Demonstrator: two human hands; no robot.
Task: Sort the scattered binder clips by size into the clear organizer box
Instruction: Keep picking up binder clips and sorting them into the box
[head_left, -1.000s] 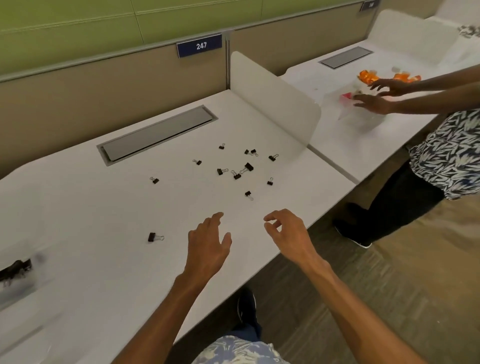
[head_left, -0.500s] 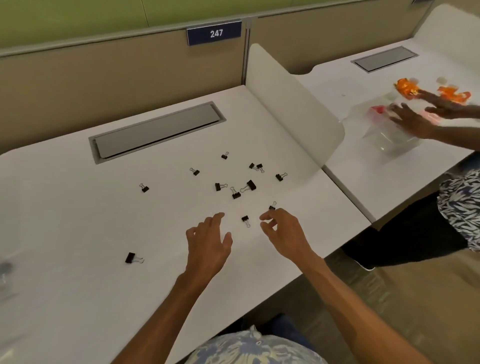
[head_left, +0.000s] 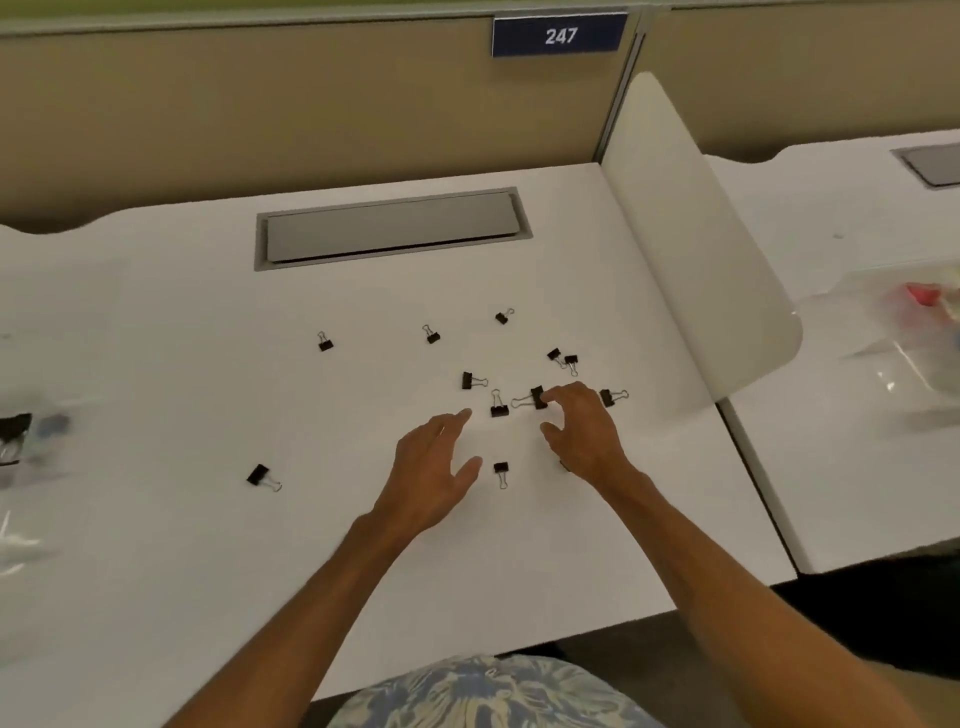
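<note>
Several black binder clips lie scattered on the white desk (head_left: 156, 545). My right hand (head_left: 582, 428) hovers over the cluster, fingers apart, its fingertips touching a larger clip (head_left: 536, 397). My left hand (head_left: 434, 465) rests open on the desk just left of a small clip (head_left: 501, 467). Other clips lie at the left front (head_left: 258, 474), the far left (head_left: 325, 343), the middle (head_left: 467, 380) and the right (head_left: 608, 397). The clear organizer box (head_left: 21, 436) is a blurred shape at the left edge with dark clips inside.
A grey cable hatch (head_left: 392, 226) is set in the desk's back. A white curved divider (head_left: 696, 260) stands on the right. Beyond it, blurred clear plastic with a red item (head_left: 919, 312) lies on the neighbouring desk.
My right hand moved forward from the near clip to the larger clip in the cluster. My left hand slid forward a little. The view tilted down and left; the other person left the frame.
</note>
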